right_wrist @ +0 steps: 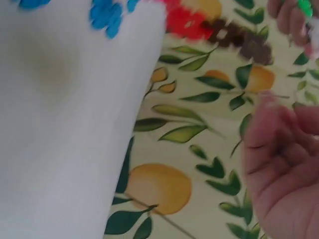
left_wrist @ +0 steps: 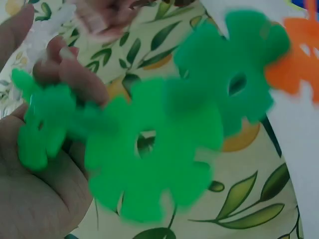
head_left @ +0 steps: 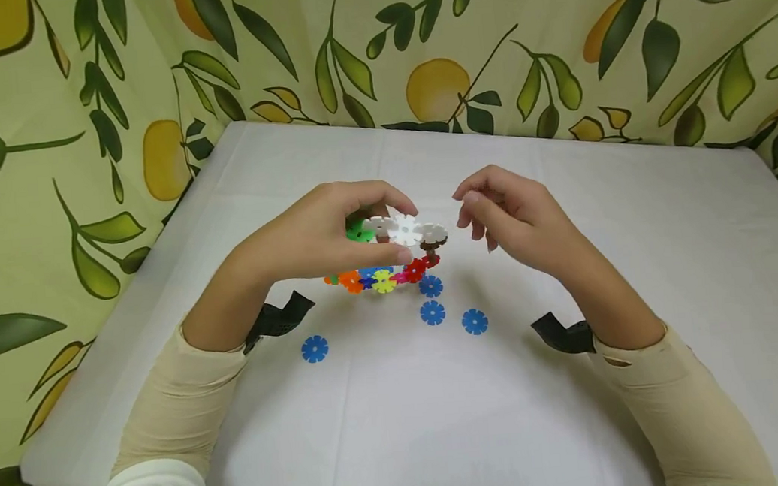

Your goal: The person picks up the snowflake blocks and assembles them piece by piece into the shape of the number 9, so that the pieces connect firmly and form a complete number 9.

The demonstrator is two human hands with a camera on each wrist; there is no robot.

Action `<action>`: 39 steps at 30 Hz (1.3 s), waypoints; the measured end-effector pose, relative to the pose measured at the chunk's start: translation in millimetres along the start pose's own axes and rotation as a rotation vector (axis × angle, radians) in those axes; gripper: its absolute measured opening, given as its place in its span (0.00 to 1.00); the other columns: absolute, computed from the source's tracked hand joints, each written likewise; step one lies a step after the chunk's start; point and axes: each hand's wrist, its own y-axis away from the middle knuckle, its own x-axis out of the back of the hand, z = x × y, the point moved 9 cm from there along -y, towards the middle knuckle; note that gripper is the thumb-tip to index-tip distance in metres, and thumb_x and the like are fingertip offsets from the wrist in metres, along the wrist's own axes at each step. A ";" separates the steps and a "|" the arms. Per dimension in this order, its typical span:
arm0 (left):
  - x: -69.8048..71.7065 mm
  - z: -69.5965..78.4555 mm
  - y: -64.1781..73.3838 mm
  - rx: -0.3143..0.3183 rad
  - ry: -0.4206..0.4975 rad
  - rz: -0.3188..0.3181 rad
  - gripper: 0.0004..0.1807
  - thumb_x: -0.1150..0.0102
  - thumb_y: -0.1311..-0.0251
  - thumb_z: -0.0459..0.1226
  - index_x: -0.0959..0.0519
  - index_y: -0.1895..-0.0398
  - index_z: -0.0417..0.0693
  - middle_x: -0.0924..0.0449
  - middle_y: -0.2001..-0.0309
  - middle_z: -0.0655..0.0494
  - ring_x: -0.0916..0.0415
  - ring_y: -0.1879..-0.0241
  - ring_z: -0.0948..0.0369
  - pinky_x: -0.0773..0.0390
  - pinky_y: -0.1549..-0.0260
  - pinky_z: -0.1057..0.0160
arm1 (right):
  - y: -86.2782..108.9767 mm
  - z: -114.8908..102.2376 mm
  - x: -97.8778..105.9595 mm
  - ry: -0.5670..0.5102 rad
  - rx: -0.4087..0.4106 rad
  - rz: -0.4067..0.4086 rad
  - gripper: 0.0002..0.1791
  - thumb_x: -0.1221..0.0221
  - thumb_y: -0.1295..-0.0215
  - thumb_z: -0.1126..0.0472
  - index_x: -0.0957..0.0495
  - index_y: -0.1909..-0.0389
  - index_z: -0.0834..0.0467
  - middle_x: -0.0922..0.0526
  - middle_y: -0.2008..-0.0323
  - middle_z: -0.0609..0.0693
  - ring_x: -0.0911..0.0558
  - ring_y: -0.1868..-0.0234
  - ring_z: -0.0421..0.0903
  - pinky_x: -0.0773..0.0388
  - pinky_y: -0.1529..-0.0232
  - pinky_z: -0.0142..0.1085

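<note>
One flower-disc chain [head_left: 414, 270] — left hand [head_left: 323, 229] gripping it around the white discs [head_left: 405, 230], right hand [head_left: 512, 219] loosely curled, looks empty — so I'd brace close beside whichever joint gets pressed.

It is a screened-off indoor spot, home or studio unclear, with a white-covered table [head_left: 665, 216] against leaf-printed fabric [head_left: 319, 22].

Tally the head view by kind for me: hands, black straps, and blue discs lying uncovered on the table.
Hands: 2 (left hand, right hand)
Black straps: 2
Uncovered blue discs: 4
Total: 8
Blue showing behind the chain is partly hidden, so uncounted.
</note>
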 end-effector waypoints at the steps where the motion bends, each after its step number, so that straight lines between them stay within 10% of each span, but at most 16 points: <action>1: 1.4 -0.4 0.9 -0.001 0.000 -0.007 0.21 0.26 0.43 0.44 0.18 0.47 0.53 0.21 0.66 0.59 0.26 0.66 0.62 0.24 0.68 0.61 | -3.2 9.9 -4.7 0.050 -0.036 -0.055 0.10 0.49 0.24 0.67 0.20 0.52 0.62 0.17 0.64 0.51 0.21 0.67 0.49 0.21 0.70 0.36; 9: 1.4 -1.1 8.1 -0.012 -0.039 -0.096 0.11 0.35 0.40 0.37 0.19 0.55 0.50 0.20 0.63 0.59 0.24 0.66 0.60 0.21 0.69 0.59 | -31.8 62.5 -77.6 0.306 -0.133 -0.564 0.15 0.40 0.31 0.65 0.19 0.45 0.59 0.17 0.56 0.52 0.20 0.55 0.50 0.20 0.54 0.43; 20: 0.7 3.2 9.5 -0.091 -0.091 -0.123 0.06 0.42 0.36 0.35 0.19 0.58 0.48 0.20 0.62 0.60 0.26 0.60 0.61 0.21 0.61 0.59 | -64.0 76.3 -120.1 0.389 -0.301 -0.717 0.22 0.31 0.38 0.65 0.24 0.44 0.58 0.20 0.61 0.54 0.22 0.56 0.52 0.20 0.53 0.41; 29: 6.3 4.4 7.6 -0.098 -0.079 -0.049 0.03 0.42 0.33 0.36 0.21 0.60 0.47 0.21 0.65 0.60 0.26 0.61 0.61 0.22 0.63 0.59 | -63.3 68.1 -100.6 0.198 -0.284 -0.544 0.12 0.35 0.35 0.67 0.25 0.54 0.60 0.21 0.66 0.54 0.23 0.62 0.52 0.22 0.59 0.40; 39: 14.4 5.1 -0.7 -0.110 -0.018 0.129 0.10 0.37 0.36 0.37 0.23 0.55 0.44 0.21 0.61 0.58 0.26 0.59 0.62 0.20 0.59 0.62 | -36.2 24.1 -23.5 -0.598 -0.253 -0.123 0.16 0.43 0.29 0.71 0.29 0.43 0.64 0.20 0.72 0.59 0.23 0.76 0.48 0.18 0.72 0.34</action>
